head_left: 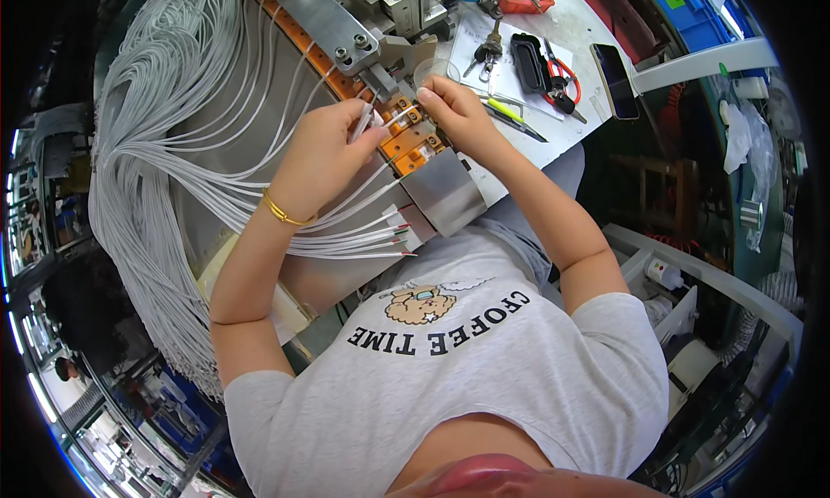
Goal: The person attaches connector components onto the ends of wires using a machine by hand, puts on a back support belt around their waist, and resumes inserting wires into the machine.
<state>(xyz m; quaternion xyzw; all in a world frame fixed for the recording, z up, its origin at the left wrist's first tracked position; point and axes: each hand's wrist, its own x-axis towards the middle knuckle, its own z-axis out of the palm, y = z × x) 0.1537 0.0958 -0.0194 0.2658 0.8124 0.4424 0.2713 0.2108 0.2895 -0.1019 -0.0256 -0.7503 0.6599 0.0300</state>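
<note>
My left hand (333, 143), with a gold bangle on its wrist, pinches a thin white cable (363, 118) beside an orange fixture (406, 139) with several slots. On the fixture's other side, my right hand (458, 118) has thumb and forefinger pressed together near the cable's end; what lies between those fingertips is too small to make out. A grey metal block (443, 191) adjoins the fixture's near end. Several white cables (354, 241) with coloured wire tips lie just below my left wrist.
A thick bundle of white cables (143, 187) hangs at the left. Machine parts (341, 35) rise beyond my hands. On the white table at right are keys (489, 50), a black case (529, 61), red-handled cutters (564, 85), a yellow-green tool (503, 110) and a phone (616, 81).
</note>
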